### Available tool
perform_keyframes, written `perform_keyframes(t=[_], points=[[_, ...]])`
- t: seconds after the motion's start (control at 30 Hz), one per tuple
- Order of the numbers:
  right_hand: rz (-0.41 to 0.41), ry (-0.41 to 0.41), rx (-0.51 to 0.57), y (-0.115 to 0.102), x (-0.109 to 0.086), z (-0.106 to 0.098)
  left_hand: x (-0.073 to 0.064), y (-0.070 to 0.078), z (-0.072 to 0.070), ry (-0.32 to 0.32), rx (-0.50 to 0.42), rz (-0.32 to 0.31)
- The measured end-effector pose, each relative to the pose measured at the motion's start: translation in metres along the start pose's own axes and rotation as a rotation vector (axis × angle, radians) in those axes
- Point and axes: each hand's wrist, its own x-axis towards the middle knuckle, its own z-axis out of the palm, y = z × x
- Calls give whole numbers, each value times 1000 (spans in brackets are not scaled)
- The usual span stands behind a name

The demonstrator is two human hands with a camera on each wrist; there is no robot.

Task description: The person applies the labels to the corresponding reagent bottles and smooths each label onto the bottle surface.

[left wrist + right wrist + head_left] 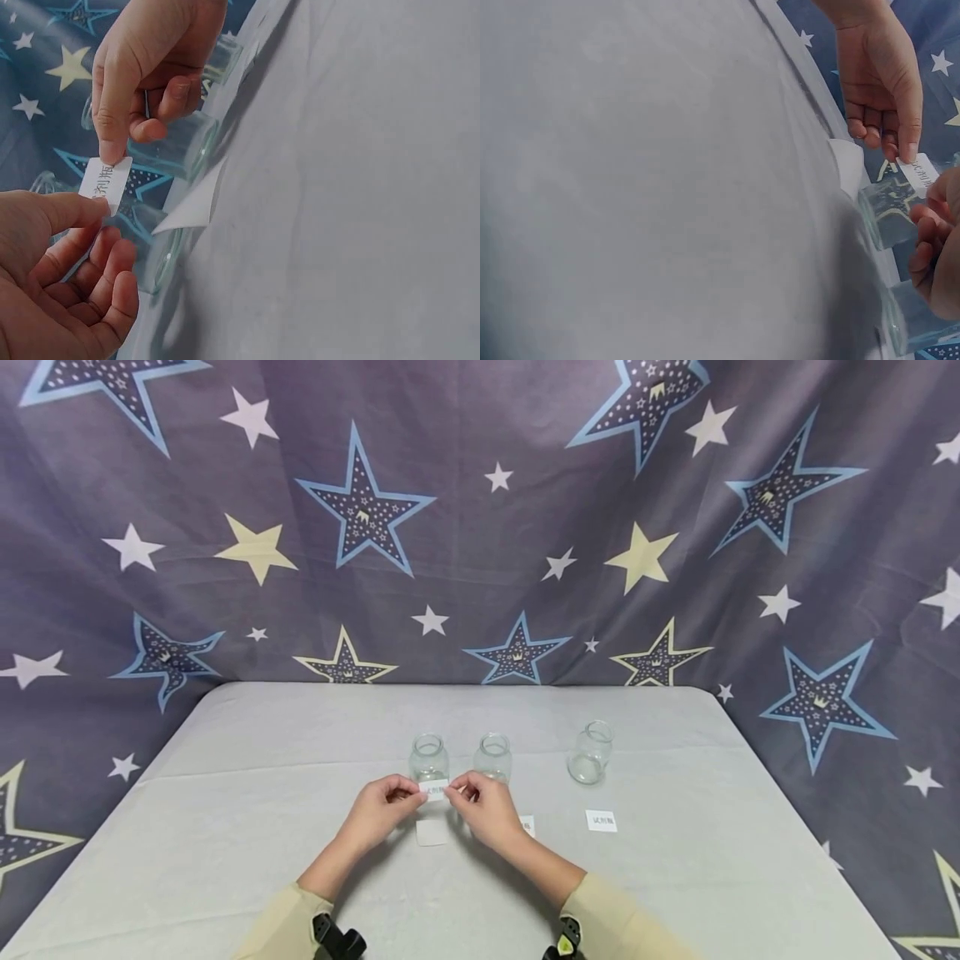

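Note:
A small white label with printed characters (434, 789) is stretched between both hands in front of the left glass jar (429, 758). My left hand (380, 814) pinches its left edge between thumb and fingers. At the other edge, my right hand (487, 812) pinches it the same way. The left wrist view shows the label (106, 180) upright with its print facing the camera. Below the hands, a blank white piece of paper (431, 833) lies on the table; its edge curls up in the left wrist view.
A second glass jar (493, 753) stands behind my right hand, and a third jar (590, 755) is farther right. Two more printed labels lie on the cloth: one label (528, 825) partly hidden by my right wrist, another label (601, 821) before the third jar. A star-patterned curtain (450, 527) hangs behind.

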Motion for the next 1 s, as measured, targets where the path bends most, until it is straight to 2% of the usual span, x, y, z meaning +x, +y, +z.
perform_keyframes(t=[0.27, 0.57, 0.83, 1.0], points=[[28, 35, 12, 1, -2, 9, 3, -5, -1, 21, 15, 23], [42, 128, -8, 3, 0, 22, 8, -9, -2, 49, 75, 46], [86, 200, -24, 1, 2, 29, 11, -6, -1, 75, 150, 56], [130, 207, -9, -1, 1, 31, 10, -3, -1, 82, 180, 49]])
